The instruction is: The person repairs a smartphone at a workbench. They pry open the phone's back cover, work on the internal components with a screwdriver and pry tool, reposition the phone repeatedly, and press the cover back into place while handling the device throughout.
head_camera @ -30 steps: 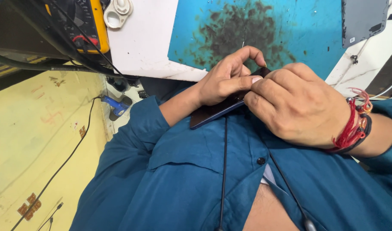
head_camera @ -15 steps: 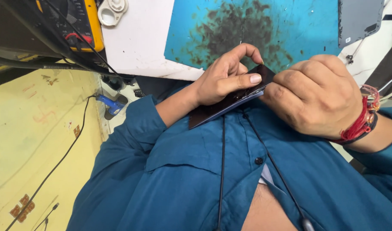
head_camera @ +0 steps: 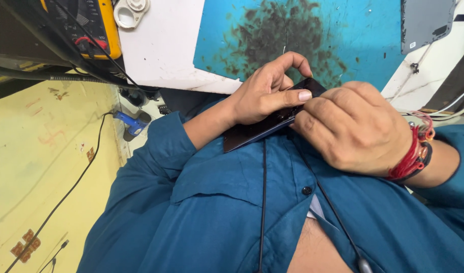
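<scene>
**Thin dark phone pinched between both hands at chest level**

Position: the dark flat phone [head_camera: 272, 126] lies tilted against the person's chest, over the teal shirt [head_camera: 216, 202], just below the edge of the blue work mat [head_camera: 343, 35]. Its long axis runs from about 8 o'clock up to 2 o'clock in the head view; the lower left corner is free and the upper right end is covered by the hands.

Grip: the left hand [head_camera: 264, 91] is closed on the phone, thumb laid flat along the top face and fingers curled over the far edge. The right hand [head_camera: 356, 129] is closed over the upper right end, knuckles toward the camera; its fingertips press at the edge, but what they pinch there is hidden.

Handling judgement: the piece looks light, stiff and thin, with a glossy face that is likely slippery and liable to crack if flexed. Hold is best taken along the long edges, not by pressing the middle of the face.

Surroundings: a yellow multimeter [head_camera: 90, 25] sits at 11 o'clock, a grey back cover [head_camera: 426, 23] at 1 o'clock on the mat, and a black cable [head_camera: 263, 202] hangs down the shirt at 6 o'clock. Red thread bands [head_camera: 411, 151] circle the right wrist.
</scene>
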